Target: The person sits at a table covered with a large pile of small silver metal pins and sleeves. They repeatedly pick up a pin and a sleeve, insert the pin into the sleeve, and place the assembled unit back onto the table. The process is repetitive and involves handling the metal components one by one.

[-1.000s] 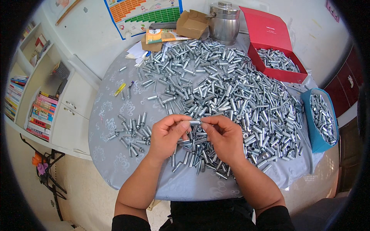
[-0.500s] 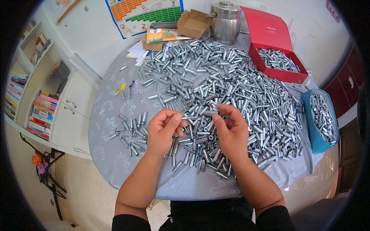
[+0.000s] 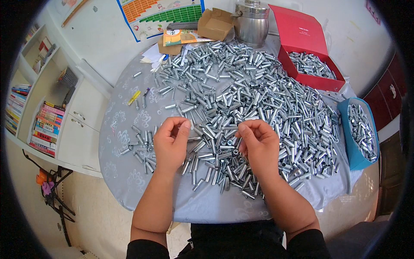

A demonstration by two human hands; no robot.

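Metal sleeves [image 3: 241,99]: one large heap of short silver tubes, covering the middle and the right half of the table [image 3: 120,172] and reaching almost to its far edge. The heap thins out toward the near edge, where your hands work.

Your left hand [image 3: 170,144]: held over the near left fringe of the heap, fingers curled and thumb pressed to the fingertips. Whether it pinches a sleeve you cannot tell; nothing shows between the fingers.

Your right hand [image 3: 258,144]: held over the near middle of the heap, fingers bent inward toward the thumb in the same pinching pose. Any piece it may hold is hidden. The two hands stand apart, with loose sleeves lying between them.

Scattered sleeves [image 3: 140,144]: a thin loose group just left of your left hand, toward the table's left edge.

Red box [image 3: 308,52]: at the far right corner, lid [image 3: 297,32] standing open, tray part-filled with sleeves.

Blue container [image 3: 360,131]: at the right edge, filled with sleeves.

Steel pot [image 3: 252,21]: at the far edge, just left of the red box.

Cardboard box [image 3: 215,23]: at the far edge, left of the pot, with a printed booklet [image 3: 183,36] beside it.

Yellow marker [image 3: 134,97]: on the bare cloth near the left edge.

Bookshelf [image 3: 39,112]: well off the table, to your left.
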